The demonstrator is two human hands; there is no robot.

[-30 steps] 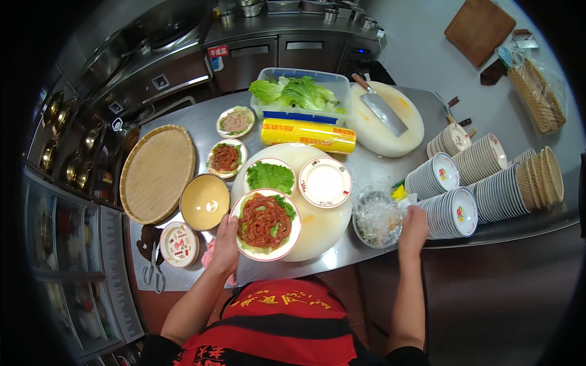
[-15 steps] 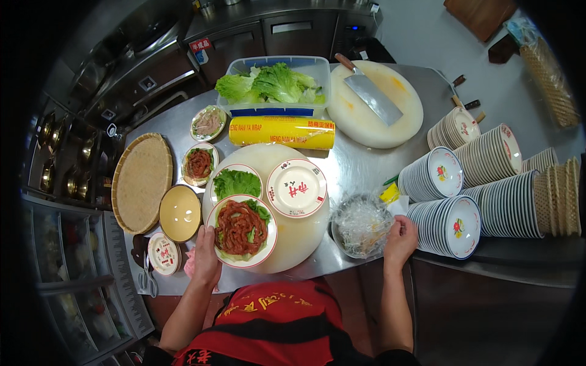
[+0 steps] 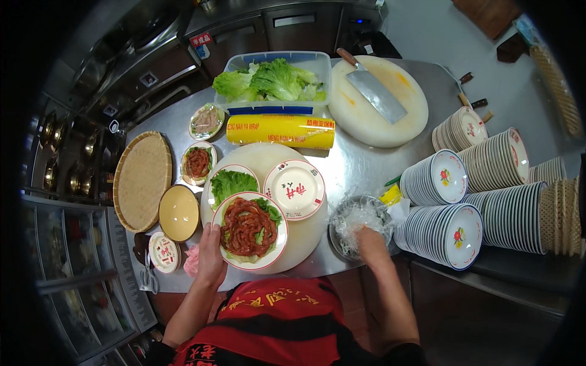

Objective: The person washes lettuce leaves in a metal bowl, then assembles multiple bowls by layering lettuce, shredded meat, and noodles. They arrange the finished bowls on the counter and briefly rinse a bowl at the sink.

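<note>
Left hand (image 3: 210, 253) grips the rim of the breakable meat plate (image 3: 250, 230), right hand (image 3: 370, 241) pinching limp, slippery shreds in the metal bowl (image 3: 360, 226).

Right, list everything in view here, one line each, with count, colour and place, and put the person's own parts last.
Plate of meat: one, red strips on lettuce, front of the round board.
Round board: one, cream, centre.
Lettuce plate: one, green leaves, behind the meat.
Bare plate: one, white with red marks, right on the board.
Metal bowl: one, white shreds inside, right of the board.
Wrap box: one, yellow, behind the board.
Tub of lettuce: one, clear, far side.
Cleaver: one, on a second round board.
Woven tray: one, tan, left.
Stacked bowls: several stacks, white, right.
Left hand: at the meat plate's rim.
Right hand: fingers in the shreds.
</note>
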